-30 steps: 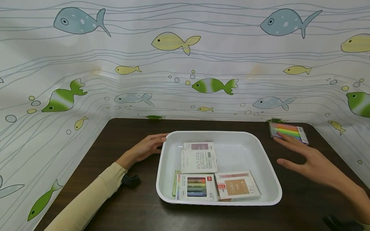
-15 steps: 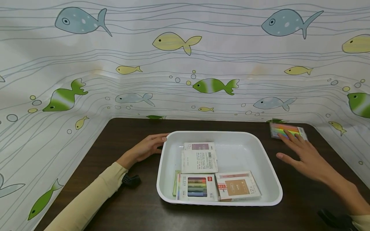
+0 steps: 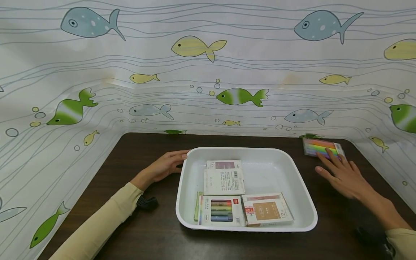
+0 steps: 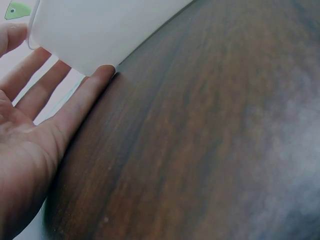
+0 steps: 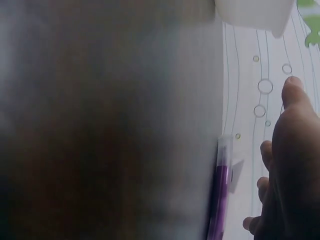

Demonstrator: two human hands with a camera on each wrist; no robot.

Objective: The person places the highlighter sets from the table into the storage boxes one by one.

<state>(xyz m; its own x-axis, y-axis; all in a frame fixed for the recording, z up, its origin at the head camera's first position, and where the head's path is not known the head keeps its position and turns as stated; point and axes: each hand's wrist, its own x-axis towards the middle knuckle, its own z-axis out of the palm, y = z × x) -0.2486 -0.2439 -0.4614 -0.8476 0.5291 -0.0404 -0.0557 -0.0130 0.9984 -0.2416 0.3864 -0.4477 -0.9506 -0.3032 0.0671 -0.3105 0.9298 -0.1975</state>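
Note:
On the dark table stands a white plastic tray [image 3: 269, 177], holding several flat boxes. My left hand [image 3: 164, 166] is at its left rim; in the left wrist view the fingers reach out straight against the white wall [image 4: 100, 30]. At the back right lies a clear flat case of rainbow-coloured pens [image 3: 320, 145]. My right hand [image 3: 346, 177] hovers at the near side of this case, fingers spread, their tips overlapping it in the head view. From the right wrist, the case [image 5: 220, 195] appears edge-on with purple showing, apart from the fingertips.
Inside the tray are a white box with printed text [image 3: 224, 182], a box with a window of coloured sticks [image 3: 222, 210] and a box with a brown panel [image 3: 268, 210]. A fish-patterned sheet [image 3: 195, 108] rises behind the dark table [image 3: 149, 231].
My right hand has shifted a little right and turned, its fingers passing across the pen case toward its near right corner. The left hand and tray keep their places.

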